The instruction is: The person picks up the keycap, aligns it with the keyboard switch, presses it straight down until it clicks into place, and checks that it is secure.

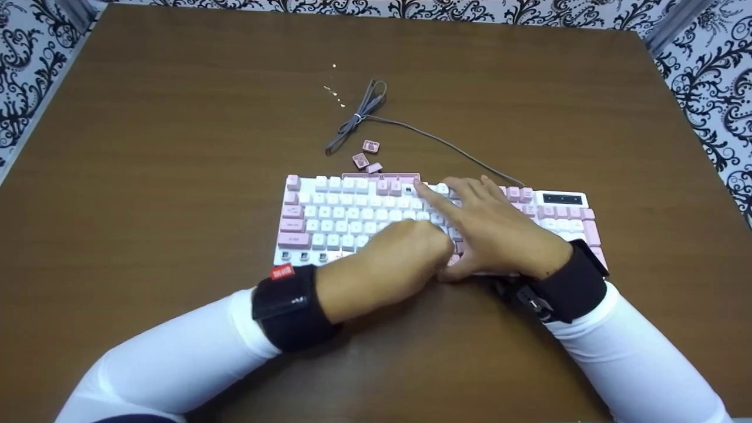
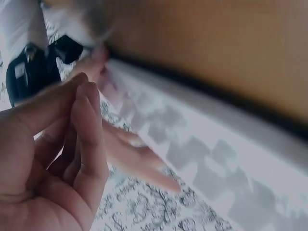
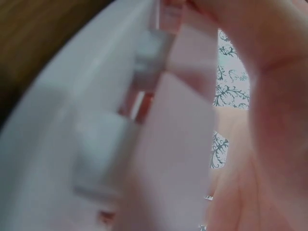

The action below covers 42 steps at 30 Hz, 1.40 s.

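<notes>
Tabletop [image 1: 176,147] in brown wood grain spreads out in front of me, its far corners both in view. Beyond its edges lies a white covering [image 1: 711,100] with black scrollwork, seen past the far side and at both flanks. A few white specks [image 1: 335,95] lie on the wood past the cable [image 1: 446,141], whose bundled end is tied.

My keyboard [image 1: 346,212], white with lilac keys, lies flat a little right of the table's middle. Its long axis runs from left to right across my front, the right end tipped slightly nearer to me. The bottom row is on my side; the cable leaves the far edge towards the right, and a dark display panel [image 1: 562,199] sits at the upper right. Three bare switches [image 1: 304,257] show at the near left corner. Three loose keycaps [image 1: 361,160] lie just past the far edge.

My right hand [image 1: 496,226] rests over the keyboard with fingers spread, the thumb at the near edge. My left hand [image 1: 390,264] is just beside it, above the lower keys, fingers curled and tips drawn together against the thumb; I see nothing between them. White sleeves and dark wristbands [image 1: 294,308] cover my arms.
</notes>
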{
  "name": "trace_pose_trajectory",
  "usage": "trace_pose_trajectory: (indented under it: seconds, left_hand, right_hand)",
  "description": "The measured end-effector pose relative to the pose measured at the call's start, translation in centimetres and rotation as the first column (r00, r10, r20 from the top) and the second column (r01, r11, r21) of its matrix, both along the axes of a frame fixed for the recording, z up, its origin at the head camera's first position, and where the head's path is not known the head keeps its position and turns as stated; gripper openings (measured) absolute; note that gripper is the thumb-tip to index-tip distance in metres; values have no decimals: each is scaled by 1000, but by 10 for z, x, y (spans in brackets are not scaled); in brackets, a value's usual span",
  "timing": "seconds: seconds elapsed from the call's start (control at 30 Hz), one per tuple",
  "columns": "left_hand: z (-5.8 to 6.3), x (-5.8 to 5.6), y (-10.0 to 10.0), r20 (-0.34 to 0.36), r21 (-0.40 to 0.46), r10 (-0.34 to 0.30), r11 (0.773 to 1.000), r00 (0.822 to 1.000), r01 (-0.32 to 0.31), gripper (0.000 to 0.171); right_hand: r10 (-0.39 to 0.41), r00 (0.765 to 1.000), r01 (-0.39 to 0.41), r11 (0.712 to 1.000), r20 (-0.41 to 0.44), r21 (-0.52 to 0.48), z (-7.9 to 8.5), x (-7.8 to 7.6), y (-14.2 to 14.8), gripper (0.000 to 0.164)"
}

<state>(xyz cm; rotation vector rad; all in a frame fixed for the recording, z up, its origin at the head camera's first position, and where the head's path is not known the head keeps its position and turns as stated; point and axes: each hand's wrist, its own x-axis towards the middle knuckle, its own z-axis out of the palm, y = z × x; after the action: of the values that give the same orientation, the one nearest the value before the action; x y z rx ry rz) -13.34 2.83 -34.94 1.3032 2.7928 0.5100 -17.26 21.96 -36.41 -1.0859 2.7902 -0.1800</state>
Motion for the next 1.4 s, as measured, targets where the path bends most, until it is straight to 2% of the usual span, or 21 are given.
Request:
trace_pose_trajectory:
  seconds: [0.13,0.27,0.4,0.5,0.7,0.83,1.03,1.2,1.4]
  left_hand:
    - [10,-14,-12,61,36,49,998,997,-52,14]
    - [22,-34,-28,62,-10,174,985,983,-174,13]
    - [29,-60,-47,49,-58,300,953,953,-297,16]
    - [31,-79,-61,66,-71,365,930,929,-360,17]
    - [32,-113,-75,82,-137,446,891,891,-433,21]
    - [31,-131,-68,89,-254,444,876,891,-411,24]
    - [25,-147,-52,50,-377,395,858,917,-349,28]
    - [18,-152,-46,21,-395,356,861,934,-320,19]
    - [11,-155,-42,-3,-386,339,867,941,-314,14]
  right_hand:
    - [-15,1000,14,999,18,39,0,-1,-2,130]
    - [-20,1000,18,997,21,69,1,-2,-2,131]
    - [-27,999,25,997,35,69,3,-2,-2,131]
    - [-39,998,36,998,47,60,2,-1,-2,131]
    - [-29,998,26,998,52,51,0,-1,-2,131]
    - [-33,998,30,998,59,60,0,-1,-2,132]
    - [-37,998,34,998,46,59,1,-1,-1,133]
    - [-29,999,27,998,38,56,2,-1,-1,133]
    - [-38,998,36,998,47,54,2,0,0,132]
